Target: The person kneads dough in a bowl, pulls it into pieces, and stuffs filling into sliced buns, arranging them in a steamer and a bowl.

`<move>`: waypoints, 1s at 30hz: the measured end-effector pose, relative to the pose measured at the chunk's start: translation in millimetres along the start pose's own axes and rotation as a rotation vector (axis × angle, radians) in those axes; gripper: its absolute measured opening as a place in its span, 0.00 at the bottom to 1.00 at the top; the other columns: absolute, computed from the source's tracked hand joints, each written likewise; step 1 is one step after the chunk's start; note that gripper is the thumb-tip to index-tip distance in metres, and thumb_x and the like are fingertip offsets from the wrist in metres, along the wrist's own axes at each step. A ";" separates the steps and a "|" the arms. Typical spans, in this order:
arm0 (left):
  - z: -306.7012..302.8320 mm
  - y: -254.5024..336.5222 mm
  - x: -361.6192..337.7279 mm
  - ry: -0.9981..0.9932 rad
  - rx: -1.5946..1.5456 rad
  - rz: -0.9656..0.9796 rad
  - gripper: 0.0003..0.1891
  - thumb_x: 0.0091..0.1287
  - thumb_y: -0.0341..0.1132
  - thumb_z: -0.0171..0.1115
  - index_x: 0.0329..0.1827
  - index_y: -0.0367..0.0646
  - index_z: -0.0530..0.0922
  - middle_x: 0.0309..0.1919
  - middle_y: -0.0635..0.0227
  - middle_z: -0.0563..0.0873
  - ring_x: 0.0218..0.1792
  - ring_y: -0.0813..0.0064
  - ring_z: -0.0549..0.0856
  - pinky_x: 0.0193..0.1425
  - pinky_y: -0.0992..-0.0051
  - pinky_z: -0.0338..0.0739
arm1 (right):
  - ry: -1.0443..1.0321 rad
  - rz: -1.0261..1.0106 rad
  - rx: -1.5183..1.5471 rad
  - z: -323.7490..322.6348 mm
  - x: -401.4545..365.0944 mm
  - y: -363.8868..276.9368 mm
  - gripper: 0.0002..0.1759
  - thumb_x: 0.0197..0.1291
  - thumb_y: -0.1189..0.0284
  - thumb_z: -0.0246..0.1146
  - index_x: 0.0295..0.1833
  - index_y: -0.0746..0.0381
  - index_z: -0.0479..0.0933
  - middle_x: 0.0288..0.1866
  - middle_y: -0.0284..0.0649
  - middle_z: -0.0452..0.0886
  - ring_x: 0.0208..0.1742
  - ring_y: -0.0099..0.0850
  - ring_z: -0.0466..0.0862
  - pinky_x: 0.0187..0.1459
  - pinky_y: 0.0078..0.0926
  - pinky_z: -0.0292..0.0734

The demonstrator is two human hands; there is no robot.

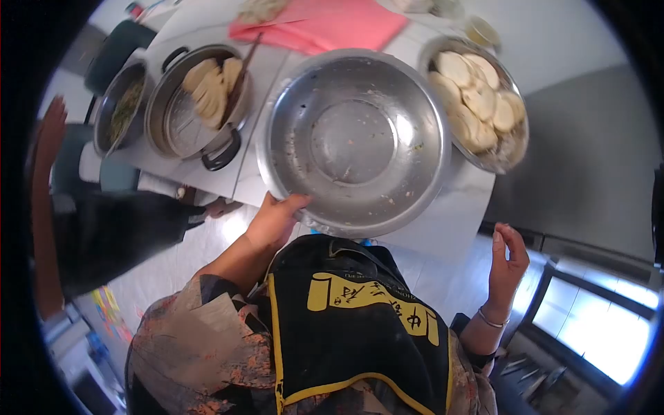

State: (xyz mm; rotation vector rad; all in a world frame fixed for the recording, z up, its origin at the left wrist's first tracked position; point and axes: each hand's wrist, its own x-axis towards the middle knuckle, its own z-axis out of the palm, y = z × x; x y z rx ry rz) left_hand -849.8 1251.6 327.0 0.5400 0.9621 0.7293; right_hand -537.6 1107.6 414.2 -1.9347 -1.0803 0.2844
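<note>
A large, shiny metal basin (353,200) with bits of food stuck to its inside stands at the table's near edge. My left hand (277,218) grips its near-left rim, thumb over the edge and fingers partly hidden beneath. My right hand (510,259) is raised off to the right, away from the basin, with loosely bent fingers and nothing in it. A bracelet circles that wrist.
On the white table (443,221), a metal bowl of pale round dough pieces (477,100) stands right. Leftward are a two-handled pot (169,131) with pale slices, a bowl of greens (124,114) and another person's hand (52,128). A pink cloth (325,28) lies behind.
</note>
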 end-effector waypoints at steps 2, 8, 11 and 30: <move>12.8 1.3 -5.1 0.002 0.048 -0.015 0.24 0.53 0.22 0.55 0.55 0.31 0.62 0.44 0.56 0.75 0.46 0.64 0.75 0.53 0.67 0.69 | -0.014 0.079 0.008 -20.3 -11.9 2.5 0.02 0.51 0.82 0.58 0.32 0.69 0.75 0.30 0.37 0.78 0.33 0.21 0.75 0.36 0.16 0.69; 65.5 -0.2 -40.0 -0.044 0.324 -0.008 0.26 0.52 0.23 0.55 0.56 0.34 0.60 0.44 0.55 0.75 0.46 0.62 0.76 0.51 0.67 0.70 | -0.040 -0.038 -0.041 -38.6 -52.1 -7.5 0.13 0.49 0.79 0.59 0.44 0.66 0.74 0.34 0.43 0.79 0.35 0.30 0.79 0.39 0.24 0.72; 102.7 -18.3 -61.2 -0.201 0.493 -0.020 0.23 0.53 0.25 0.57 0.54 0.35 0.65 0.43 0.60 0.77 0.46 0.68 0.76 0.52 0.70 0.69 | -0.057 -0.009 0.013 -71.9 -91.7 10.8 0.13 0.49 0.77 0.60 0.43 0.67 0.74 0.33 0.46 0.78 0.35 0.35 0.79 0.38 0.27 0.73; 359.5 -274.5 -158.4 -0.803 1.150 -0.373 0.25 0.52 0.39 0.58 0.54 0.44 0.66 0.25 0.67 0.76 0.15 0.80 0.71 0.14 0.78 0.64 | 0.673 0.830 0.713 -298.0 -375.8 203.7 0.22 0.55 0.72 0.57 0.55 0.70 0.67 0.40 0.45 0.78 0.39 0.30 0.78 0.44 0.24 0.73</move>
